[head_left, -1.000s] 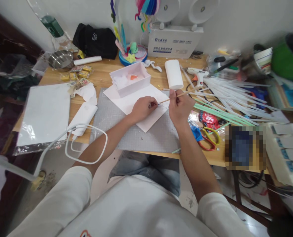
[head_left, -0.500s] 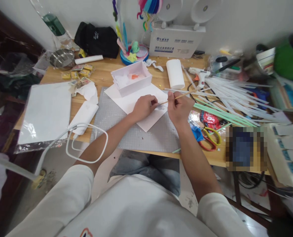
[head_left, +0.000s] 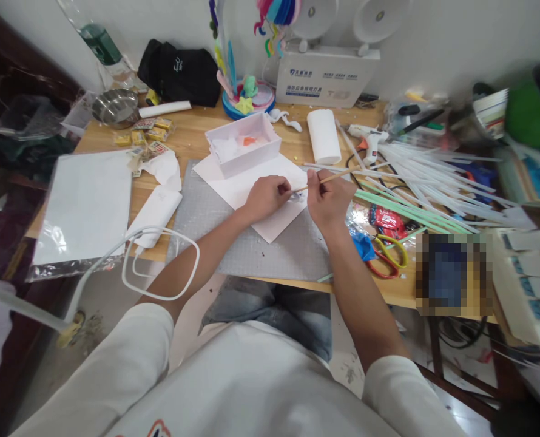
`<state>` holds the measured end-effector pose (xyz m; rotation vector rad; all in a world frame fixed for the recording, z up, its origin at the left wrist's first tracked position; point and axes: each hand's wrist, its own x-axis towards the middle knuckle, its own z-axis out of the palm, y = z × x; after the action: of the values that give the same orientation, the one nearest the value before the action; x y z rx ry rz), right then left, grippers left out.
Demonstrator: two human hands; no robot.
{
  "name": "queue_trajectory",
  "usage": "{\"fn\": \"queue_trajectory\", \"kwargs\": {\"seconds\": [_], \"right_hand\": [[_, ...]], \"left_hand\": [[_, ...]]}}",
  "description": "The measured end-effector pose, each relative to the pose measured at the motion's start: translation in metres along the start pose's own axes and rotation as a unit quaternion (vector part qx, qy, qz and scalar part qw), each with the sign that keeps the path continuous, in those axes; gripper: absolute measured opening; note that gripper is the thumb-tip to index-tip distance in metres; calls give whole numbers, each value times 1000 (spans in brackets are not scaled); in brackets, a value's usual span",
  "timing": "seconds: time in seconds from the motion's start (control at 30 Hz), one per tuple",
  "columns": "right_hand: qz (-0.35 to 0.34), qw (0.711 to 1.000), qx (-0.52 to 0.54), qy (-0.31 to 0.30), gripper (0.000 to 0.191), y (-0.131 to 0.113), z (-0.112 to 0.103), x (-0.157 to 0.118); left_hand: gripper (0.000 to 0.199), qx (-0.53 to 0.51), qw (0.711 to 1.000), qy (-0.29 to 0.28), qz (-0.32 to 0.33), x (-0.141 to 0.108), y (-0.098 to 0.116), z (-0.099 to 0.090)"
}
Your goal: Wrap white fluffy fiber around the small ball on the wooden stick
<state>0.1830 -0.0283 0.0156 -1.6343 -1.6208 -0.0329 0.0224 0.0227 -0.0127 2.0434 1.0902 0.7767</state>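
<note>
Paper is lying cornerwise on a grey cutting mat, and over its right side a thin wooden stick is slanting between two hands. The right hand is pinching it between thumb and curled fingers, so that grip is clearly closed on the stick, with the long end poking out toward the glue gun. The left hand is bunching its fingertips by the other end; can't honestly tell if that grip is holding the tip, or the small dark-bluish bit there, too blurry. Handling-wise, I'm guessing the stick is going to be super light, pretty stiff, not slippery, but snappable if you're bending it hard. I'd be holding it right where the right hand is, a bit back from the tip. A white open box is sitting at the paper's far side on the worktop.
</note>
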Motion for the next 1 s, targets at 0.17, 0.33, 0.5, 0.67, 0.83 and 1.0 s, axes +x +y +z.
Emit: {"fn": "queue_trajectory", "kwargs": {"seconds": [0.17, 0.33, 0.5, 0.67, 0.83, 1.0], "right_hand": [[-3, 1000, 3, -7, 49, 0, 1, 0], [-7, 999, 16, -44, 48, 0, 6, 5], [-9, 997, 39, -59, 49, 0, 11, 12], [29, 994, 68, 75, 55, 5, 5, 9], [106, 969, 131, 181, 59, 9, 1, 6], [114, 966, 138, 185, 59, 13, 6, 6]], "left_hand": [[7, -8, 1000, 2, -7, 1, 3, -2], [17, -19, 1000, 13, -19, 1, 4, -5], [23, -26, 1000, -15, -2, -2, 4, -7], [17, 16, 1000, -19, -4, -2, 1, -4], [26, 7, 999, -34, -10, -3, 4, -8], [18, 71, 993, 91, -18, 10, 15, -66]]}}
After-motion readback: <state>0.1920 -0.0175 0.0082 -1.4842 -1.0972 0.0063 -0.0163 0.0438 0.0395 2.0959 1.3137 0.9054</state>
